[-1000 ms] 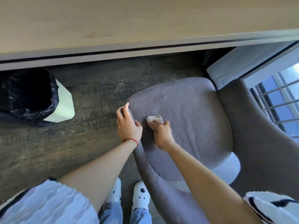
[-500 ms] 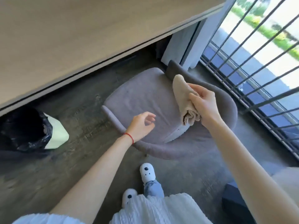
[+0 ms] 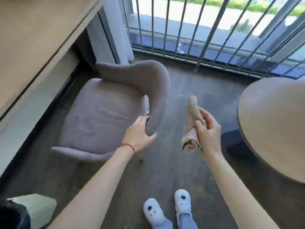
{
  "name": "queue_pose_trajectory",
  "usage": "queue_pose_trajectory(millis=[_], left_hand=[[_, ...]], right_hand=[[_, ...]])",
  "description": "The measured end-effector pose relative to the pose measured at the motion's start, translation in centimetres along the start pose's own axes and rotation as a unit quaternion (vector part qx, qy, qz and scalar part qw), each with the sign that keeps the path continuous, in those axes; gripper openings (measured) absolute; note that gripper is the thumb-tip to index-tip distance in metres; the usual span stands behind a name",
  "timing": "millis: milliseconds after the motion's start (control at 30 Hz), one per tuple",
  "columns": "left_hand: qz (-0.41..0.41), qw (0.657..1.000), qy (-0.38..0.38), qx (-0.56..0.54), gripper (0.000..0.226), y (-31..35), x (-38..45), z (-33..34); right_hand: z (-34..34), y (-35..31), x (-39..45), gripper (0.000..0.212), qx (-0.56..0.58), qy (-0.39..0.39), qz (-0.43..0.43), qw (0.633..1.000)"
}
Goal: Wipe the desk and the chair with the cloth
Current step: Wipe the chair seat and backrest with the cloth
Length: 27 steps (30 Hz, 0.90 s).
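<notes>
A grey upholstered chair point(image 3: 102, 116) stands on the dark floor beside the wooden desk point(image 3: 33, 35), which fills the upper left. My left hand point(image 3: 140, 134), with a red string at the wrist, grips the near end of the chair's curved backrest. To the right of the chair, my right hand point(image 3: 208, 133) is held in the air over the floor, closed around a rolled beige cloth point(image 3: 193, 123) that sticks up above the fingers.
A round brown table point(image 3: 274, 123) edges in at the right. Metal window bars point(image 3: 198, 30) and a white curtain point(image 3: 115, 33) line the far side. A white bin with a black liner point(image 3: 29, 210) sits at the lower left. My two slippers point(image 3: 166, 210) are below.
The view has swung to the right. My right hand has lifted the cloth off the chair seat and carried it right, clear of the chair. My left hand has moved to the backrest end.
</notes>
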State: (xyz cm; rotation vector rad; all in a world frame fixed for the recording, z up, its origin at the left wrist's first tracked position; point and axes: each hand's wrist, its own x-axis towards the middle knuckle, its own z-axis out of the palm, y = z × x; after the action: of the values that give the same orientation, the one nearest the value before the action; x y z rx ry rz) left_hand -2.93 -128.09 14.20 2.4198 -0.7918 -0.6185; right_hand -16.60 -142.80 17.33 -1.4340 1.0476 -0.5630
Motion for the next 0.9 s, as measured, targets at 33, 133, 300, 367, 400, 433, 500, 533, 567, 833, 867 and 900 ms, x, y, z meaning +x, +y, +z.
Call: queue_pose_trajectory(millis=[33,133,300,367,400,433,500,533,567,833,867,900], left_hand=[[0.003,0.999,0.013,0.031,0.049,0.2,0.6,0.4],[0.007,0.991,0.079,0.104,0.04,0.4,1.7,1.5],[0.049,0.981,0.157,0.104,0.034,-0.1,1.3,1.8],[0.052,0.981,0.153,0.104,0.038,0.0,1.4,1.9],[0.053,0.982,0.151,0.1,0.038,0.0,1.5,1.9],[0.053,0.982,0.151,0.096,0.037,0.0,1.5,1.9],[0.049,0.983,0.151,0.094,0.035,-0.1,1.5,1.7],[0.047,0.983,0.15,0.093,0.035,-0.1,1.5,1.7],[0.048,0.983,0.148,0.093,0.036,-0.1,1.4,1.7],[0.064,0.983,0.141,0.103,0.048,0.2,1.3,1.4],[0.064,0.983,0.143,0.098,0.049,0.3,1.4,1.4],[0.062,0.983,0.143,0.096,0.05,0.4,1.4,1.4]], right_hand=[[0.5,1.2,0.1,0.045,0.011,0.006,0.01,1.0],[2.5,4.0,0.2,0.043,0.062,0.01,0.045,0.997],[4.6,6.4,0.3,0.047,0.124,0.013,0.042,0.991],[5.4,6.4,0.6,0.052,0.152,0.01,0.024,0.988],[6.0,6.3,0.7,0.055,0.155,-0.003,0.006,0.988],[6.7,6.1,0.7,0.057,0.147,-0.024,-0.017,0.989],[8.1,5.9,0.4,0.059,0.128,-0.067,-0.035,0.989],[8.4,5.9,0.3,0.058,0.118,-0.079,-0.027,0.99],[8.3,6.0,0.4,0.056,0.099,-0.084,-0.018,0.991],[7.5,6.3,-0.4,0.059,0.073,-0.077,-0.031,0.994],[8.1,6.8,-1.3,0.06,0.087,-0.091,-0.016,0.992],[8.4,7.4,-2.0,0.06,0.088,-0.102,0.006,0.991]])
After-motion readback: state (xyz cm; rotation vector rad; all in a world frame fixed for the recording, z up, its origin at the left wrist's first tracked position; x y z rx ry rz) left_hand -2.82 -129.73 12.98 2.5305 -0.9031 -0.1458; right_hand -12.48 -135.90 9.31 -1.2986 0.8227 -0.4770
